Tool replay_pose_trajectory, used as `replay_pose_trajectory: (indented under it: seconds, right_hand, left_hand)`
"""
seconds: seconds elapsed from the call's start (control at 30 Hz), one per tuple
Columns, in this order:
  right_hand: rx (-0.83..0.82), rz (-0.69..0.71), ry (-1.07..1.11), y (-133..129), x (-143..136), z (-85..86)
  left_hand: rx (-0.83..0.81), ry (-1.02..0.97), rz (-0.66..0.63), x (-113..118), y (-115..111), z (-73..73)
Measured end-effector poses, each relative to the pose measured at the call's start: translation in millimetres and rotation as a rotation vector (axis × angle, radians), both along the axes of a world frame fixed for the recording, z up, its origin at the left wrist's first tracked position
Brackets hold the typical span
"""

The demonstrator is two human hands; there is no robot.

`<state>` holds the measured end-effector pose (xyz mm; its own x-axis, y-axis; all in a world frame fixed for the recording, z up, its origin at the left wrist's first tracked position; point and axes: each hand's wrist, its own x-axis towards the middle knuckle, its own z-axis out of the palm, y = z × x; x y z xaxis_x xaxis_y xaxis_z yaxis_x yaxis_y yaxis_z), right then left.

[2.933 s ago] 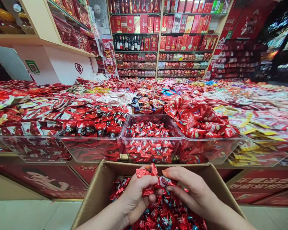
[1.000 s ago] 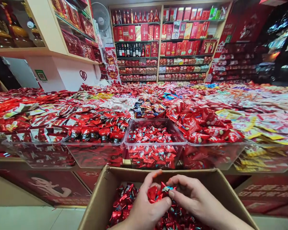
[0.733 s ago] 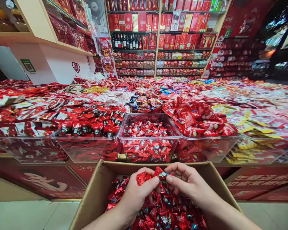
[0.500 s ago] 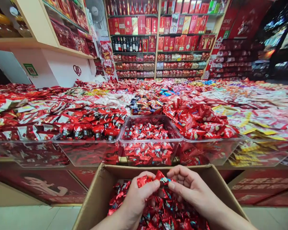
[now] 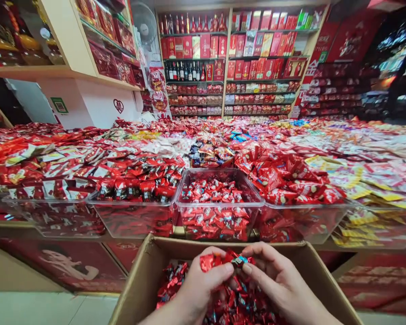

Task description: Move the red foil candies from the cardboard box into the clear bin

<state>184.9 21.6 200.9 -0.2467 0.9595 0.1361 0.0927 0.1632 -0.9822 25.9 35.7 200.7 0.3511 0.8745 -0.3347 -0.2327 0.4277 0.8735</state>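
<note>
My left hand is closed round red-wrapped candies, which show between its thumb and fingers. My right hand meets it from the other side, thumb and fingertips pinching a red candy with a blue and white print. Both hands are over an open cardboard box holding many small red-wrapped candies. Just beyond the box stands a clear plastic bin, partly filled with similar small red candies.
Clear bins of larger red packets, red and black packets and yellow packets line the counter front. Heaps of wrapped sweets spread behind. Shelves of red boxes and bottles stand at the back.
The view has shifted, so the scene sits slightly lower and farther right. Between my fingers, the candy has turned a little, showing more of its blue and white print.
</note>
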Motion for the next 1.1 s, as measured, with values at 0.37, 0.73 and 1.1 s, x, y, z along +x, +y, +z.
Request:
replay_pose_trajectory:
  seconds: [0.37, 0.73, 1.1]
  right_hand:
    - [0.544, -0.014, -0.877, 128.5, -17.1, 105.4]
    - [0.511, 0.025, -1.024, 167.0, -35.2, 78.6]
    - [0.633, 0.074, -0.651, 31.6, -22.5, 55.3]
  left_hand:
    - [0.086, 0.230, -0.105, 6.2, -0.6, -13.5]
    - [0.119, 0.147, -0.170, 3.1, 1.6, -11.5]
    - [-0.183, -0.025, -0.152, 2.1, 2.9, -11.5]
